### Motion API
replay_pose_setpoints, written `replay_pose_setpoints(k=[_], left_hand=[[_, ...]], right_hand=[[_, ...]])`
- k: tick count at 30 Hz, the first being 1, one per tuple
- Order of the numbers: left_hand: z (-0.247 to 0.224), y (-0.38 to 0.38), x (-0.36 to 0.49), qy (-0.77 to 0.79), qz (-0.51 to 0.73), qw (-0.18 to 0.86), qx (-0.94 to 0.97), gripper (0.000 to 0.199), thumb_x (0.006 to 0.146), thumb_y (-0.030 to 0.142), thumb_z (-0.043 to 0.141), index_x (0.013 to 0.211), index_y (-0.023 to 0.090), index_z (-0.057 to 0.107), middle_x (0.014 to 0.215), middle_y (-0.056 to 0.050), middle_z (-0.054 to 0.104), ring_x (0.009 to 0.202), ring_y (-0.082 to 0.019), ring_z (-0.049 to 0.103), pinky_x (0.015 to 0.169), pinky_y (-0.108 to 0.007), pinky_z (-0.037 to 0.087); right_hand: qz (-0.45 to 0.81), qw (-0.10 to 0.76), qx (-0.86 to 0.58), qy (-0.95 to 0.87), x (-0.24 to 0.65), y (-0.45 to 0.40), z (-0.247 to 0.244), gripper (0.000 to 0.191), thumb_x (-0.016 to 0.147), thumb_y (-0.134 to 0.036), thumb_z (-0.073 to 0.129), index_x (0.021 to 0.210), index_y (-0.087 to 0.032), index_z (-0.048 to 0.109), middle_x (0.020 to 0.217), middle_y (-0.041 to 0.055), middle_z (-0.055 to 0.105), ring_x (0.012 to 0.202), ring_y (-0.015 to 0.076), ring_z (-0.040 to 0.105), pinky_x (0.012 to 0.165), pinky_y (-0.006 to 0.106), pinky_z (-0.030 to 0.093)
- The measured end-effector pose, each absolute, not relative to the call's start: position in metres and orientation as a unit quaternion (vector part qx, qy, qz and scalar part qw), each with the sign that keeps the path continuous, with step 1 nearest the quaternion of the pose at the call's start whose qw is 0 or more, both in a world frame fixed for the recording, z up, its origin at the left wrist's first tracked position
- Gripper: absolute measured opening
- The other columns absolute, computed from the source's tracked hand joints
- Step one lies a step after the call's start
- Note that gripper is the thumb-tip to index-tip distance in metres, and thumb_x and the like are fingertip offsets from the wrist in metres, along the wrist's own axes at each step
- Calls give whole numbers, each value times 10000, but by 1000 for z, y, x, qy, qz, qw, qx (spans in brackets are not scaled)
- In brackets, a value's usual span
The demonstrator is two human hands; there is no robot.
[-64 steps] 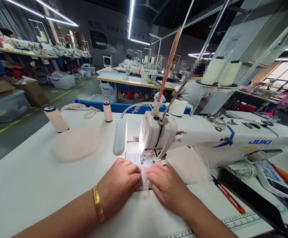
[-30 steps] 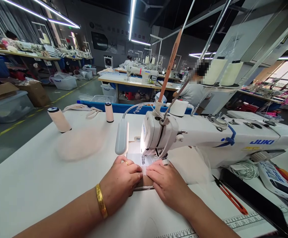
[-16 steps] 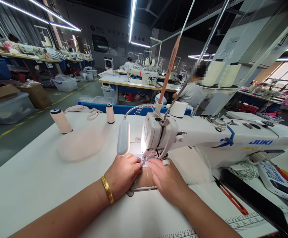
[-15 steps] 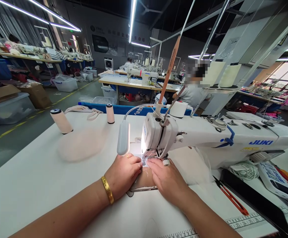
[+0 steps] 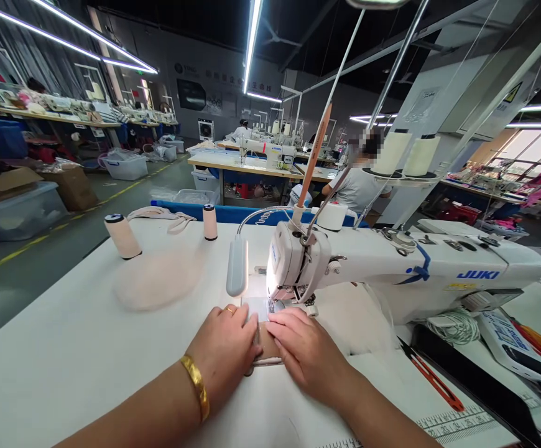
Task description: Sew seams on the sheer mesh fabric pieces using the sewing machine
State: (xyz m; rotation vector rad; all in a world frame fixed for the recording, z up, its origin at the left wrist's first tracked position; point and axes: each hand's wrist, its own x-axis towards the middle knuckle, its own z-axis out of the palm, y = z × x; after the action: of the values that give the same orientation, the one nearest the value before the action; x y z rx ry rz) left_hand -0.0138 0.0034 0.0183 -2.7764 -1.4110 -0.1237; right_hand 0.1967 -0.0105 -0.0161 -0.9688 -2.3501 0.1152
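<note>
A small piece of beige fabric (image 5: 268, 346) lies under the needle end of a white sewing machine (image 5: 293, 264). My left hand (image 5: 224, 342), with a ring and a gold bracelet, has its fingers bent onto the fabric's left side. From the right, my right hand (image 5: 304, 348) holds the fabric with fingers close together, their tips just in front of the presser foot (image 5: 272, 305). Both sets of fingertips partly cover the fabric. A lit lamp (image 5: 237, 267) on a bendy neck stands left of the needle.
Two thread spools (image 5: 124, 236) (image 5: 209, 222) and a sheer beige piece (image 5: 158, 280) lie on the left of the table. Right are orange-handled thread snips (image 5: 438, 379), a black tray (image 5: 471, 379) and a coiled white cable (image 5: 454, 326). A person (image 5: 357, 180) sits beyond the machine.
Both hands have drawn slightly back from the needle, the left more so. More of the pale plate left of the presser foot now shows. The view has shifted a little.
</note>
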Motion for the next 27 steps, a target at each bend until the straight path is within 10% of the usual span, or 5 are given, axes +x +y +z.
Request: replay_pose_setpoints(k=[4, 10, 27], left_hand=[[28, -7, -25, -444, -45, -59, -893, 217, 949, 191, 499, 748, 226, 573, 694, -15, 651, 625, -224, 609, 561, -337, 337], [19, 18, -41, -464, -129, 1, -876, 127, 804, 193, 611, 929, 202, 590, 957, -74, 667, 741, -253, 575, 663, -384, 428], [-6, 28, -33, -427, -224, -47, -875, 265, 1015, 163, 369, 770, 223, 450, 745, -17, 584, 676, -197, 520, 625, -328, 404]], right_hand=[[76, 271, -287, -916, 189, -21, -9, 430, 951, -49, 492, 1331, -237, 564, 1270, 91, 705, 1186, 262, 624, 952, 429, 537], [94, 242, -248, -933, 190, -29, -9, 339, 980, -50, 510, 1268, -218, 571, 1213, 64, 729, 1104, 235, 635, 863, 376, 516], [211, 301, -267, -891, 199, -31, -7, 72, 1001, -233, 531, 931, -239, 520, 865, 7, 605, 793, 188, 531, 732, 340, 432]])
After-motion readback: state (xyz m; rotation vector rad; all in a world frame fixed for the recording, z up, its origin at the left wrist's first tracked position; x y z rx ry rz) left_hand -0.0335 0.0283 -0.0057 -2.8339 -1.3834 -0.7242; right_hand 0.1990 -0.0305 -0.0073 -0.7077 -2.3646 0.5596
